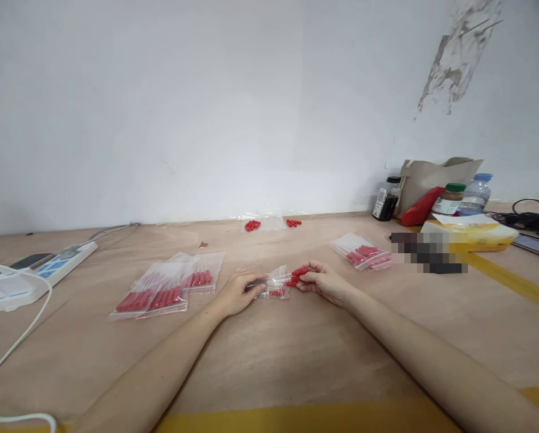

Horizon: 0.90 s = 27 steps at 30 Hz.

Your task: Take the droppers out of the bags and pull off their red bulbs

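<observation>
In front of me my left hand (241,294) pinches one end of a clear plastic bag (278,278). My right hand (327,284) has its fingers closed on the red ends of thin tools with red handles (300,272); their pale shafts point left into or across the bag, I cannot tell which. More red shows low on the bag. To the left lie several filled zip bags (152,293), overlapping, with red-handled pieces inside. Another small stack of filled bags (362,252) rests beyond my right hand.
Two small piles of loose red pieces (252,225) flank a clear bag by the wall. A white power strip (55,270) with a cable lies left. On the right stand a dark bottle (386,201), jars, a grey bag (431,177) and a yellow-white tissue pack (481,237).
</observation>
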### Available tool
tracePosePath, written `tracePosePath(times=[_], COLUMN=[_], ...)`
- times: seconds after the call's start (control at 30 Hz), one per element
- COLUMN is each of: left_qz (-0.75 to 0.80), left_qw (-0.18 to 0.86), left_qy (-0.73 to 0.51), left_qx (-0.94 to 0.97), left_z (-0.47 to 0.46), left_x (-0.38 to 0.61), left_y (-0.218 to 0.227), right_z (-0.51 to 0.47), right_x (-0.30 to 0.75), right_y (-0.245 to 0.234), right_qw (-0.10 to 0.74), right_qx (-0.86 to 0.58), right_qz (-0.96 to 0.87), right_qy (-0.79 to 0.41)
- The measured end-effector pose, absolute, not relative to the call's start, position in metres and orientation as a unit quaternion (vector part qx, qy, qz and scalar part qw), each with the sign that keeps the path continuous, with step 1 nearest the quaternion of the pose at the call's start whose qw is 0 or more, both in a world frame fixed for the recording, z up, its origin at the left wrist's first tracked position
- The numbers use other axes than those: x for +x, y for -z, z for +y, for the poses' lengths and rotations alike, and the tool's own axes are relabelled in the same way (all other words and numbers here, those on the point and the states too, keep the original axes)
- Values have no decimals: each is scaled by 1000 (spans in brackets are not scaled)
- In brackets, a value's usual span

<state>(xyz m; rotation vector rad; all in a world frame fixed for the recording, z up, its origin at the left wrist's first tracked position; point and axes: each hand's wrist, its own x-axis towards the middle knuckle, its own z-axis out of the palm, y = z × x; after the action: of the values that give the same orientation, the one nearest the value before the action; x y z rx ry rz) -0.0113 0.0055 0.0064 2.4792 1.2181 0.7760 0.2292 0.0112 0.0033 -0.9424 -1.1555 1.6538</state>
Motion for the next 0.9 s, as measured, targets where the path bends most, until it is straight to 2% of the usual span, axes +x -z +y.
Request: tracePosePath(times=[0.33, 0.47, 0.57, 0.63, 0.73, 0.9], left_qz=[457, 473, 483, 482, 468, 455], left_qw=[133, 140, 116, 110, 103, 89], left_qy=[-279, -286, -287, -290, -304, -303], left_qx=[834, 822, 819, 819, 823, 833], left_z=[5, 4, 4, 3, 2, 1], left_x=[-8, -8, -8, -8, -9, -9], left_y=[-9, -9, -9, -9, -9, -9], right_z=[20, 28, 30, 29, 29, 32], right_x=[239, 264, 282, 288, 289, 281], right_y=[-2, -10, -10, -6, 5, 19], right_qw=[534, 595, 622, 596, 511, 389], right_qx=[-419, -439, -466, -496, -503, -500], right_qz=[-451, -450, -511, -586, -692, -773], right_qy=[-580, -501, -366, -234, -83, -1])
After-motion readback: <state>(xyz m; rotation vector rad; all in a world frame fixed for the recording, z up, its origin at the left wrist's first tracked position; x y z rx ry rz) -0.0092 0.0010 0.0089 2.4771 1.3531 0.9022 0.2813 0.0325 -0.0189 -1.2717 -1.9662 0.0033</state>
